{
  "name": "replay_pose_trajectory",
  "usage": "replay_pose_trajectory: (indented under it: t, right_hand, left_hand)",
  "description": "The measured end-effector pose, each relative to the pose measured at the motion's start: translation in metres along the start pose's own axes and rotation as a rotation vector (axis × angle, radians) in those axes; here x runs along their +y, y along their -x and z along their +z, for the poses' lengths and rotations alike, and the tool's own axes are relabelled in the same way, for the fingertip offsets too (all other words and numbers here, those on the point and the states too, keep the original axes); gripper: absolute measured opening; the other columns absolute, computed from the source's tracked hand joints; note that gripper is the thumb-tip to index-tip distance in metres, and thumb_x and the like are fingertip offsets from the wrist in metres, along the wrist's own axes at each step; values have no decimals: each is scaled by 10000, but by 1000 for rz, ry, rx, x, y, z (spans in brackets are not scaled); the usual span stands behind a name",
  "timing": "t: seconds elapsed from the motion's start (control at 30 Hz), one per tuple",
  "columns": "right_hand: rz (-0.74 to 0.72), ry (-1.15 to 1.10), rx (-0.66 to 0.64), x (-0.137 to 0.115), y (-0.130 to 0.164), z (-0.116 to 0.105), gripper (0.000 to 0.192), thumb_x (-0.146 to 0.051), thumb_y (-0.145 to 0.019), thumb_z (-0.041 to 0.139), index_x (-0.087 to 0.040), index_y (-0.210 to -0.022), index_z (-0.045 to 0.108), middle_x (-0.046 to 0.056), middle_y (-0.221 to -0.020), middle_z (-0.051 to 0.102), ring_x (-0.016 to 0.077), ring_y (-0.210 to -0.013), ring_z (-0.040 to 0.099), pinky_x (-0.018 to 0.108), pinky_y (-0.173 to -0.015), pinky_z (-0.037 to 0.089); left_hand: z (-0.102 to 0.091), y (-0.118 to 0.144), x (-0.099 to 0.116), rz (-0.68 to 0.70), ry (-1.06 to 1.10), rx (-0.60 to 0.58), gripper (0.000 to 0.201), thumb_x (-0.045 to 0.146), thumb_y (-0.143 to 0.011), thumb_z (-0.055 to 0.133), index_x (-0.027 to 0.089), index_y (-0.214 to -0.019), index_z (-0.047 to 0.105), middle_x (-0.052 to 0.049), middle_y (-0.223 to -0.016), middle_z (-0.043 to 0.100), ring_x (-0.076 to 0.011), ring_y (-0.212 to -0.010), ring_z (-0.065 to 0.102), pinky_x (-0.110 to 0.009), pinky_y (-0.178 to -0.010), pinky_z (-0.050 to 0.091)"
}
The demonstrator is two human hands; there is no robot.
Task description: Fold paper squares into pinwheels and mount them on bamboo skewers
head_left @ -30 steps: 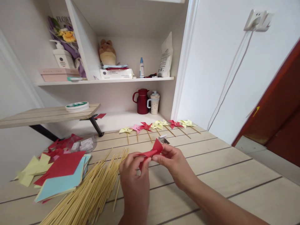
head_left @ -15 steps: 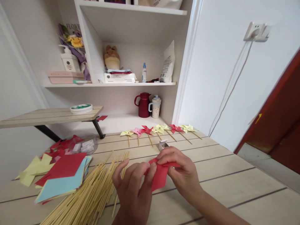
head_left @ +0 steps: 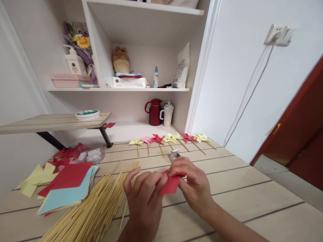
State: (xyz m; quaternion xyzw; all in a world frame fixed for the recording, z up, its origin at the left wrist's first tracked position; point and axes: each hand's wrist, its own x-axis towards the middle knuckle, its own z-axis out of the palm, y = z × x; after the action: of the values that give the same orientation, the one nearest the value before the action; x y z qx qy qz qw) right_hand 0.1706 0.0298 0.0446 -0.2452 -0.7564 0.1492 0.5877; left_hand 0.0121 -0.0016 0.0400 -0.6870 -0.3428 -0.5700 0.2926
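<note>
A piece of red paper (head_left: 171, 185) is pinched between my two hands above the table, its upper part folded over. My left hand (head_left: 145, 193) grips its left side with thumb and fingers, the little finger raised. On the right side, my right hand (head_left: 191, 179) presses the folded edge between thumb and fingers, which hide part of the paper. Just beyond the fingers sits a small open silvery box (head_left: 174, 155). A pile of thin wooden sticks (head_left: 98, 205) lies to the left of my left hand.
Several finished paper pinwheels on sticks (head_left: 158, 138) line the table's far edge. Colored paper sheets (head_left: 67, 198) and cut yellow paper (head_left: 35, 179) lie at left, near a clear tray of small white boxes (head_left: 93, 155). A raised wooden stand (head_left: 58, 122) is behind them.
My hands have curled the red paper further, so less of its flat part and right edge shows. The hands stay in nearly the same place.
</note>
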Motion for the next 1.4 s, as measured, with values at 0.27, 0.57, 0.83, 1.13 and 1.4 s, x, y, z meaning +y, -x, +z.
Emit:
replay_pose_trajectory:
  t: [0.27,0.57,0.83,1.13,1.4]
  right_hand:
    - [-25,97,42,11,1,4,194,-99,-875,580,-270,-883,672,24,-821,690,216,-821,617,411,-798,464]
    - [23,59,79,20,-6,-8,107,-163,-859,610,-248,-854,675,38,-856,688,215,-855,625,392,-810,483]
    - [300,-180,274,39,-10,-17,99,-299,-817,705,-205,-843,691,26,-865,669,198,-820,605,372,-798,487]
    - [504,-454,215,30,-4,5,140,-271,-701,765,-196,-813,727,10,-799,725,194,-791,641,366,-792,504]
    - [581,-460,187,34,0,12,138,-290,-677,786,-193,-748,718,4,-731,708,181,-731,614,322,-714,489]
  left_hand:
    - [7,7,-4,-93,-45,-91,267,53,-855,555,261,-979,666,-5,-885,692,-158,-799,649,-427,-956,410]
    - [12,4,-3,-94,-11,-157,348,185,-897,613,235,-1240,582,-48,-956,714,-193,-886,661,-429,-985,377]
    - [-19,-23,-4,-436,267,-296,367,288,-942,537,229,-1303,575,-8,-827,711,-161,-764,653,-346,-830,485]
    - [-105,-17,-54,-785,96,-589,244,355,-849,555,223,-904,753,-56,-893,768,-232,-807,693,-351,-755,519]
    - [-117,17,-82,-752,-94,-876,236,296,-841,533,199,-877,744,-79,-951,734,-255,-948,659,-376,-861,479]
